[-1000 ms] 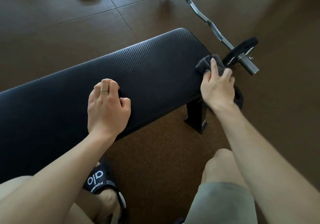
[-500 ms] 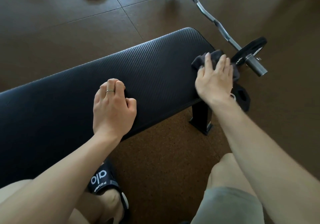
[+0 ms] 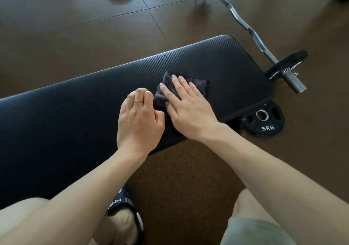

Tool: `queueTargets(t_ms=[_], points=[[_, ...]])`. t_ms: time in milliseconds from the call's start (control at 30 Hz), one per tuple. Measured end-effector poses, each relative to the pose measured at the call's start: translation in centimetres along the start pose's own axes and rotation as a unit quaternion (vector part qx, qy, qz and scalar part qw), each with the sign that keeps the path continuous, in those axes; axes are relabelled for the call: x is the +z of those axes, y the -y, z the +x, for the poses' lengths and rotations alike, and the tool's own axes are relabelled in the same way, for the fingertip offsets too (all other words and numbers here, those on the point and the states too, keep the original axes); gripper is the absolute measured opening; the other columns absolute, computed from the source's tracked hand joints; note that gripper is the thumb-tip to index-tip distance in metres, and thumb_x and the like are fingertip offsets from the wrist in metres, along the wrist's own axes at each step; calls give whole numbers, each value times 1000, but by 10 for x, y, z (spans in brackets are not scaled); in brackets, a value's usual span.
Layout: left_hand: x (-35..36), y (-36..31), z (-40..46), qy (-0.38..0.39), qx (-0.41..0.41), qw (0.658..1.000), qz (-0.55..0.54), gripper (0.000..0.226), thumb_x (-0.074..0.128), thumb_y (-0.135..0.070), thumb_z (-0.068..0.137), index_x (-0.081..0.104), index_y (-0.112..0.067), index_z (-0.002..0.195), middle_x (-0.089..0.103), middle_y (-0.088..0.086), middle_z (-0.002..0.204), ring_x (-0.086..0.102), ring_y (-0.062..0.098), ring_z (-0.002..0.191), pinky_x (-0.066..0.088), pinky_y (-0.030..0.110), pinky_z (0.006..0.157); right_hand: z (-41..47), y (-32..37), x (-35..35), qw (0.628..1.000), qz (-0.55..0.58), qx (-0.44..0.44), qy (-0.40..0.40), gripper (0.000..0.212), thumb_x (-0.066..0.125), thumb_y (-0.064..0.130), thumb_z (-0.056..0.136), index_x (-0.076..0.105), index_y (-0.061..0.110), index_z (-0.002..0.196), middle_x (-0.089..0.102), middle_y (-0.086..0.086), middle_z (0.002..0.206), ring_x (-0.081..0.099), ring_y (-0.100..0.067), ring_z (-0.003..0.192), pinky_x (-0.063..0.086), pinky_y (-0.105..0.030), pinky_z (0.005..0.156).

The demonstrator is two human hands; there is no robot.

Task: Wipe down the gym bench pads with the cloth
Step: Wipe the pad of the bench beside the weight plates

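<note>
On the bench pad (image 3: 217, 65), flat right hand (image 3: 188, 110) presses cloth (image 3: 166, 91); left hand (image 3: 139, 120) curled, empty

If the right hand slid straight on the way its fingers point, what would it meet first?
Only more bench pad: the right hand, flat on the cloth, points up-left across it. Past the far edge lies bare floor, as far as can be seen.

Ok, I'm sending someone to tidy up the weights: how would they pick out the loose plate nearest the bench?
Start at the long black textured bench pad and go to its right end. On the brown floor, tucked partly under that end's near corner, lies a flat black weight plate marked 5KG. Unlike the plates on the curl bar, it lies loose on no bar.
</note>
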State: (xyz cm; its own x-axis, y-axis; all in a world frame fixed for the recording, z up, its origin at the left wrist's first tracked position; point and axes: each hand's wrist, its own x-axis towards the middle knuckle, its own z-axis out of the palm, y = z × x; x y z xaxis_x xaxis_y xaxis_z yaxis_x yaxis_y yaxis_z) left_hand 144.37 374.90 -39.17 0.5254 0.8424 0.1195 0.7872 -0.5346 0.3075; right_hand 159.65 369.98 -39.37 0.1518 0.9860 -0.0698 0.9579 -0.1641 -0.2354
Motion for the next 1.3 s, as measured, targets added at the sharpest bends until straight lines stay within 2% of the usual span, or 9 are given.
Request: queueTargets(t_ms=[100,233,500,700,833,933,1067,1200,1300], points=[[0,1,0,0,4,1000,-2,33,48,-22,95,51,-6,124,52,11,129,49,30,127,42,48,112,-32,-13,-5,998,-6,-54,35,55,17,46,110,4,40,163,-8,2,172,-14,-11,157,-6,-34,128],[1,3,4,-1,7,1000,-1,34,41,-22,95,50,-8,124,52,10,129,48,29,127,41,47,114,12,-24,-17,994,-27,-81,66,54,17,46,110,4,43,162,-9,3,172,-14,-11,157,-8,-32,128],[1,4,6,-9,-1,1000,-12,35,40,-22,95,53,-9,124,56,9,129,53,28,124,43,48,112,136,-6,-22,997,-24,3,71,55,18,44,110,11,37,164,8,-4,173,-1,-21,159,-4,-38,128],[3,3,6,-7,-1,1000,-4,32,41,-24,96,53,-10,123,55,10,131,52,29,125,43,49,111,126,4,-15,995,-16,-77,68,54,21,45,110,12,40,163,7,1,173,-2,-19,159,-6,-37,128],[2,4,6,-3,-5,1000,-11,29,44,-23,96,53,-11,121,54,8,130,51,27,125,42,49,112,137,-6,-17,995,-18,-88,38,52,24,50,108,27,42,159,33,3,163,22,-20,153,9,-38,127],[2,3,6,-6,-7,1000,-16,25,45,-22,95,54,-12,117,54,6,127,52,27,123,42,49,112,146,-37,-30,999,-35,-21,28,52,24,51,108,36,35,156,46,-4,153,34,-27,145,17,-38,123],[3,4,6,-13,-3,1000,-19,24,47,-22,94,54,-12,114,55,7,123,54,28,120,44,50,110,141,-111,-49,996,-57,68,6,53,21,47,108,40,28,154,46,-10,153,35,-30,145,20,-42,122],[4,5,6,-14,-5,1000,-20,24,46,-22,94,54,-12,114,55,7,124,54,29,120,44,50,110,134,-162,-59,981,-75,177,-11,58,15,47,107,32,25,158,37,-8,159,31,-31,146,23,-46,121],[3,4,6,-13,-1,1000,-16,26,43,-24,95,54,-11,115,55,8,125,53,29,121,44,50,110,135,-150,-53,961,-41,274,-12,59,15,44,108,20,22,163,19,-11,169,16,-34,155,11,-47,126]])
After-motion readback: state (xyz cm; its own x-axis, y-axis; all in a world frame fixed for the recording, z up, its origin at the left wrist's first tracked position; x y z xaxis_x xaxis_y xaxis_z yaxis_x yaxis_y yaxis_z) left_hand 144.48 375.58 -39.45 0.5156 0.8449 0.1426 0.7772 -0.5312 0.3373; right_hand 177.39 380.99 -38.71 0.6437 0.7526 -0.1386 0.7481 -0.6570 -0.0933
